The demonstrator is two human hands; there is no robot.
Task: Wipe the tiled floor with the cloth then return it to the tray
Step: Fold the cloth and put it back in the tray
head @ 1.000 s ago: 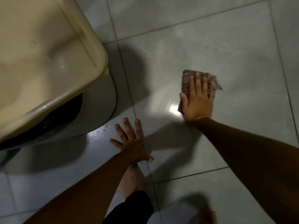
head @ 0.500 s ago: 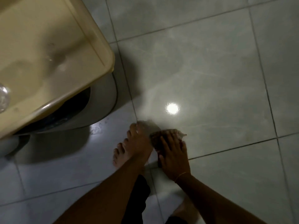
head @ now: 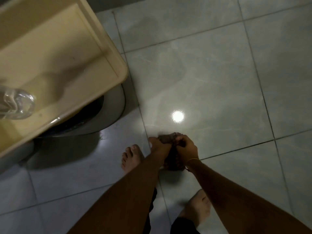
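The dark checked cloth (head: 172,159) hangs bunched between both hands, lifted off the pale grey tiled floor (head: 211,81). My left hand (head: 157,145) grips its left side and my right hand (head: 187,146), with a thin gold bangle at the wrist, grips its right side. Most of the cloth is in shadow behind my arms. The cream plastic tray (head: 116,65) stands raised at the upper left, well left of and above my hands.
A clear plastic bottle (head: 16,105) lies in the tray at the left edge. Below the tray is a grey rounded base (head: 116,108). My bare feet (head: 131,156) stand on the tiles near the hands. A bright light reflection (head: 178,116) shines on the floor.
My right hand pulled the cloth back across the tile toward my feet. Both hands then gathered it and lifted it off the floor. The view has risen and shows more of the tray.
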